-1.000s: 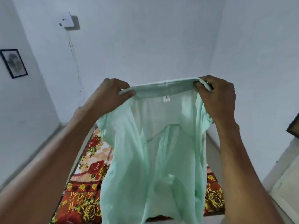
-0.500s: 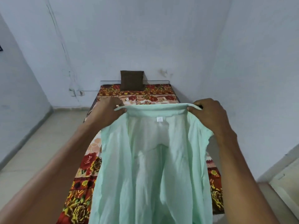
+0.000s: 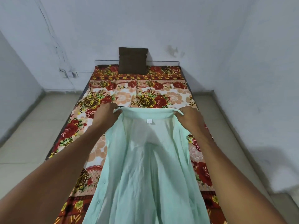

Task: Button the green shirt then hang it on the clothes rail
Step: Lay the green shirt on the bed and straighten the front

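Nearest, two bare forearms reach out from the bottom corners, and between them the green shirt [image 3: 145,175] hangs spread open, its inner side facing the person, the pale cloth falling in loose folds down out of the frame; a small white label [image 3: 149,121] sits just under the collar [image 3: 145,112]. The shirt front is open, the two edges lying apart on either side; whether any button is done I cannot tell. The left hand [image 3: 106,117] pinches the left end of the collar, fingers curled round the cloth; the right hand [image 3: 191,118] grips the right end in the same way, so the collar is stretched straight between them. The shirt is held over the bed [image 3: 161,97], above a bedspread patterned with red and yellow flowers on cream and orange; whether its lower part touches the bed I cannot tell. Farther off, a dark brown cushion [image 3: 133,60] stands upright at the head of the bed, leaning on the pale wall [image 3: 161,21]; tiled floor [image 3: 32,126] runs along both sides of the bed.
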